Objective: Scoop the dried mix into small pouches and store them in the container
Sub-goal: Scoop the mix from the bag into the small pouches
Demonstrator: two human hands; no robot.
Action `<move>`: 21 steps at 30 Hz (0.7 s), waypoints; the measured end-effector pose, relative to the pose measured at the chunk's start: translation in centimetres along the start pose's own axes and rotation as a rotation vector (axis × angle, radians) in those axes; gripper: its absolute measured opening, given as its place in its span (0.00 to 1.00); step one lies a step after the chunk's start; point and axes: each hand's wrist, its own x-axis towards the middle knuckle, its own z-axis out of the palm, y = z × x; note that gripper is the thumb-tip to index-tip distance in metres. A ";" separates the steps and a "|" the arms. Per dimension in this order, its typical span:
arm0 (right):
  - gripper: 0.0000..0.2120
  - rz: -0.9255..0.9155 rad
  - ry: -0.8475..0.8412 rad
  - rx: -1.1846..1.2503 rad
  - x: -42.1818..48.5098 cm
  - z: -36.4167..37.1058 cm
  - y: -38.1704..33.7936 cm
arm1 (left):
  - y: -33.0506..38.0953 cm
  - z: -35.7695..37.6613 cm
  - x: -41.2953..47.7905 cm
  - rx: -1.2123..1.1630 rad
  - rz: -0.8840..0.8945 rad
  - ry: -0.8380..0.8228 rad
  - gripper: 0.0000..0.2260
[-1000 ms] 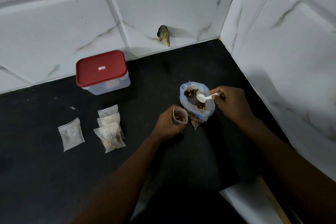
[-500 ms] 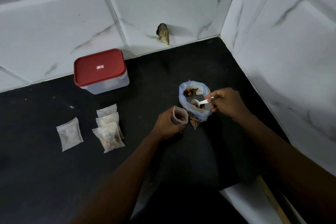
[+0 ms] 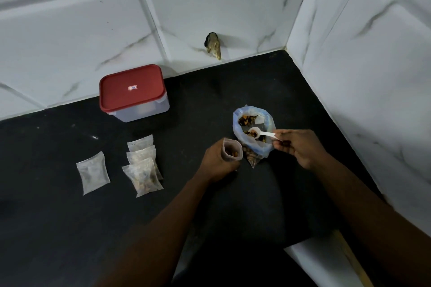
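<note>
– Near the right edge of the black counter (image 3: 70, 228), what has the right hand (image 3: 300, 149) got?
– It pinches the handle of a small white spoon (image 3: 264, 133) between thumb and fingertips. The spoon's bowl sits inside the open mouth of the bluish plastic bag (image 3: 257, 148) of dried mix, and a few dark pieces seem to lie in it.
– And the left hand (image 3: 217, 161)?
– Just left of that bag, with its fingers curled round a small clear pouch (image 3: 231, 149). The pouch stands upright with its mouth open, close beside the bag. A little mix shows at its bottom.
– Where are the filled pouches?
– Flat on the counter, toward its left side. Three overlapping pouches (image 3: 142, 165) lie in a short row, and a single pouch (image 3: 93, 172) lies apart, further left.
– The container (image 3: 131, 91)?
– At the counter's back edge, against the tiled wall (image 3: 70, 30), with its red lid on.
</note>
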 end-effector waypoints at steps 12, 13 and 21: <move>0.09 -0.024 -0.095 0.229 -1.6 -0.9 -0.3 | 0.4 -0.2 -0.3 -0.101 -0.010 0.067 0.19; 0.09 -0.050 -0.115 0.225 -2.0 -0.9 -0.5 | 0.5 -0.2 -0.4 -0.106 -0.006 0.068 0.18; 0.10 -0.280 -0.277 0.100 -6.4 0.2 -1.5 | 1.0 -0.4 -0.4 -0.100 0.026 0.062 0.21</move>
